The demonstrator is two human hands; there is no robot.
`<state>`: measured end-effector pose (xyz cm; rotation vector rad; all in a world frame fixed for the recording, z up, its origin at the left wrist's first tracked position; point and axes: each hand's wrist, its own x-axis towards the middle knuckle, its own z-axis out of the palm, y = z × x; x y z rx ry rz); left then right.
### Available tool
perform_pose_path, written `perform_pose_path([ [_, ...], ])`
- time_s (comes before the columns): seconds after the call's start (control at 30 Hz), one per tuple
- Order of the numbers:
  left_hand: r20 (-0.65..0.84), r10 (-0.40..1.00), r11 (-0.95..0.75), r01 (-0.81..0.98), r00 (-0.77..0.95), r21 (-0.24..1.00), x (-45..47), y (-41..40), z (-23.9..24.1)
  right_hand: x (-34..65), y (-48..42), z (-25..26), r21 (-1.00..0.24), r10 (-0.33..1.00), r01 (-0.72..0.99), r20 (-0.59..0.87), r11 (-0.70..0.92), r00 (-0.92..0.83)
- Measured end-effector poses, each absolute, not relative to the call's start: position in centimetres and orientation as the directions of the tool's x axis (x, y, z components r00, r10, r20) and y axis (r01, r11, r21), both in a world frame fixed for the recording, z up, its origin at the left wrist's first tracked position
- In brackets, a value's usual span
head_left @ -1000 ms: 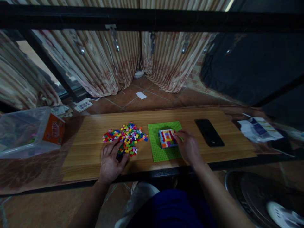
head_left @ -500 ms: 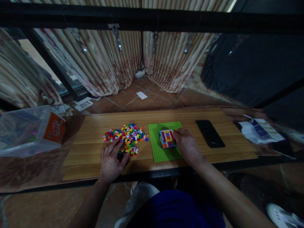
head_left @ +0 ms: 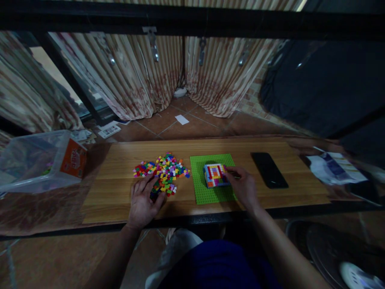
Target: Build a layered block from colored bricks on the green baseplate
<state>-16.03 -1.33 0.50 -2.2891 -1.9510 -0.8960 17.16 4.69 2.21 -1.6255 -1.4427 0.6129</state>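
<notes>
Evenly studded, the square green baseplate lies on a wood-grained board, with small hard-edged loose bricks heaped to its left. On the baseplate sits a boxy brick build, its top patterned red, white, yellow and orange. Left of the baseplate, the left hand touches bricks, thumb and fingers loosely parted; at the build's right edge, the right hand bunches its fingertips, on what I cannot tell
</notes>
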Motion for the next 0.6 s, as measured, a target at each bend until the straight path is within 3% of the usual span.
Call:
perform_pose_path([
  [0.4,0.410,0.910,-0.224,0.906,0.062,0.360,-15.9,-1.3,0.8,16.0,6.0,1.3,-0.988,0.949,0.140,-0.019,-0.066,0.316],
  [0.6,0.411,0.909,-0.223,0.908,0.062,0.355,-15.9,-1.3,0.6,15.6,6.3,1.0,-0.994,0.934,0.084,-0.034,-0.068,0.354],
])
